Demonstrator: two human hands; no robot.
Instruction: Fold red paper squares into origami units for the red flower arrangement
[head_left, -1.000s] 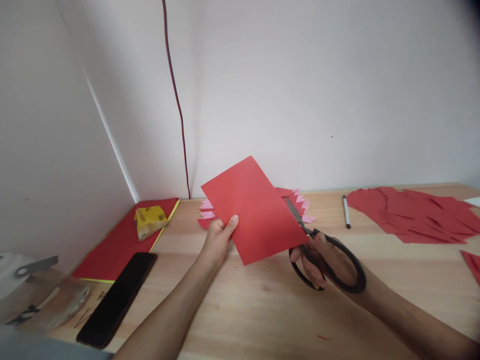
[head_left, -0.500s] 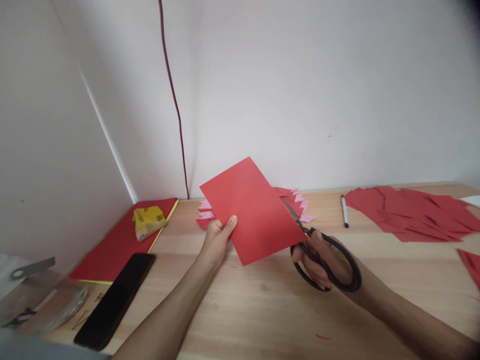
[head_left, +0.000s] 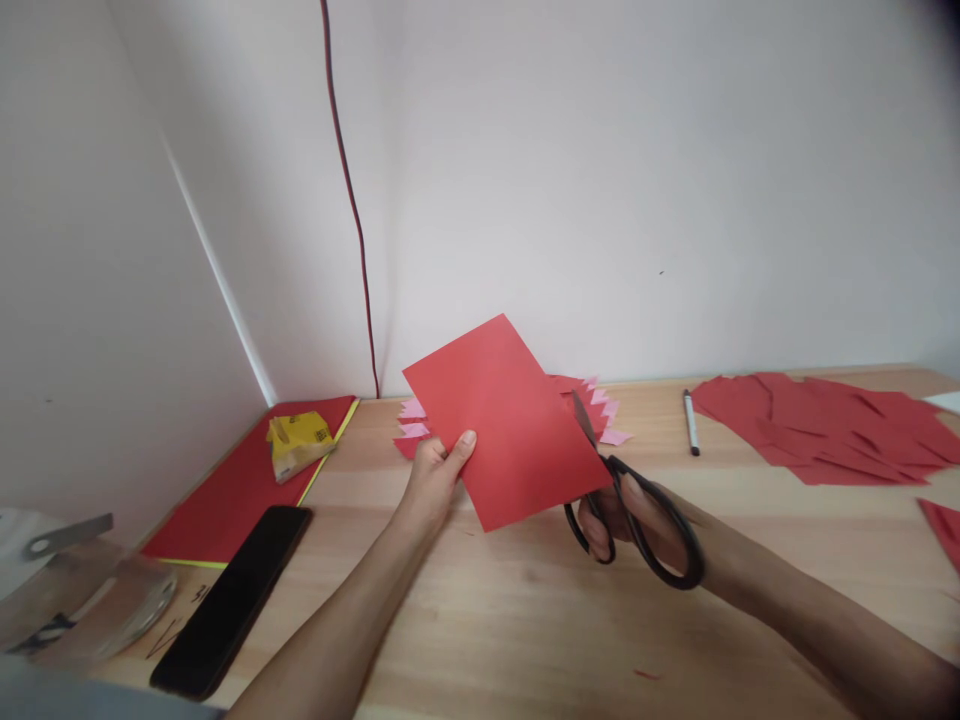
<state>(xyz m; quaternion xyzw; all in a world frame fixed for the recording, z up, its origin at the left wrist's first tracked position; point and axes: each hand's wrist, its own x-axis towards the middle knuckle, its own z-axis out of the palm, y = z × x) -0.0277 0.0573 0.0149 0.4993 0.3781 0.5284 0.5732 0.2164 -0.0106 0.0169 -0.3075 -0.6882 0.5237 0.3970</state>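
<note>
My left hand [head_left: 439,475] pinches the lower left edge of a red sheet of paper [head_left: 514,420], thumb on its face and the other fingers behind. The sheet is tilted and held up over the table. Along its right edge are black-handled scissors [head_left: 660,535], gripped by my right hand [head_left: 619,515] with the fingers through the loops. One blade rises beside the edge; the other is hidden behind the paper. Red and pink zigzag-edged paper pieces [head_left: 604,415] lie behind the sheet, partly covered by it.
A pile of red paper pieces [head_left: 832,430] and a white marker [head_left: 690,425] lie at the right. On the left are a black phone [head_left: 232,600], a red sheet stack [head_left: 217,500] under a yellow packet [head_left: 300,445], and a clear container [head_left: 112,600]. A wall [head_left: 600,180] stands behind.
The scissors have turned and shifted slightly left, their handles swinging closer to the sheet's lower right corner. My left hand and the paper have barely moved.
</note>
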